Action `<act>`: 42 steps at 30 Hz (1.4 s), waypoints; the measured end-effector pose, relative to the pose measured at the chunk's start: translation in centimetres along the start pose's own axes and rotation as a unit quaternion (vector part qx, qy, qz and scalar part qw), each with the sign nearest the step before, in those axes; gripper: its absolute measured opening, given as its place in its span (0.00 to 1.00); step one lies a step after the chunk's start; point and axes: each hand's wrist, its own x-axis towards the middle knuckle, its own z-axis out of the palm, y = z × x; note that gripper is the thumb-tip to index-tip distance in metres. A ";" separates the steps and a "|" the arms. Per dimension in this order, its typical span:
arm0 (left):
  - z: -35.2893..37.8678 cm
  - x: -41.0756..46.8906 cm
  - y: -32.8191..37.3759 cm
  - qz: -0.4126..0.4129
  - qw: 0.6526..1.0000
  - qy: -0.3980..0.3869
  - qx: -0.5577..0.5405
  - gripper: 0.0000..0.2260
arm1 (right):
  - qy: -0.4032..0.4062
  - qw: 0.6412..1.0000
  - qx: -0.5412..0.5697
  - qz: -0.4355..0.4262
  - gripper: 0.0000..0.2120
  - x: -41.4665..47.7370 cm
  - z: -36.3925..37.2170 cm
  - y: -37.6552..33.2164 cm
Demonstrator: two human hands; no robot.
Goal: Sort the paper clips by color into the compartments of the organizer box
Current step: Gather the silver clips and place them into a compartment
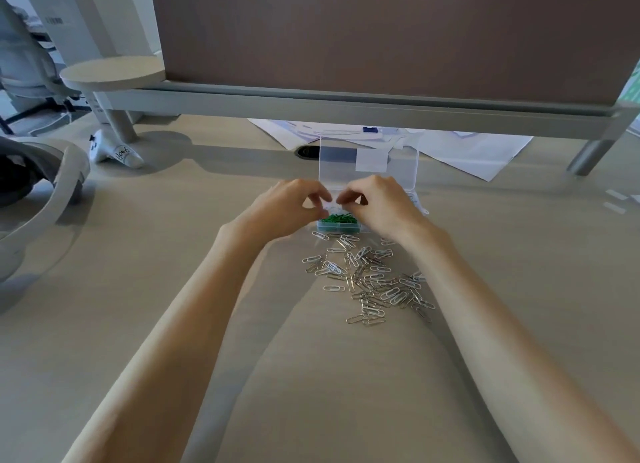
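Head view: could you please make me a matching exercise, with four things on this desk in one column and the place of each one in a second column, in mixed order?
Things
1. green paper clips
2. silver and white paper clips
3. clear lid
4. sheets of paper

Places
A. upright at the far edge of the organizer box
B. loose on the table, nearer the person than the box
C. flat under the raised shelf
D. in the near compartment of the box

Pairs: 1-D, 2-B, 3-A, 4-C
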 end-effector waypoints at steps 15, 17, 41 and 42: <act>-1.0 -2.9 1.0 -0.044 0.985 -0.167 0.005 0.04 | -0.218 0.967 -0.129 0.009 0.04 -2.5 -0.9 -3.3; -0.8 -2.8 1.0 -0.044 0.985 -0.164 0.005 0.04 | -0.207 0.973 -0.099 0.016 0.05 -2.5 -1.2 -2.9; 0.0 -2.2 0.1 0.011 0.996 -0.036 0.079 0.08 | -0.152 0.978 -0.133 0.048 0.09 -2.6 -1.2 -1.9; -0.1 -2.2 0.1 0.013 0.995 -0.035 0.090 0.08 | -0.152 0.978 -0.132 0.048 0.08 -2.7 -1.3 -2.0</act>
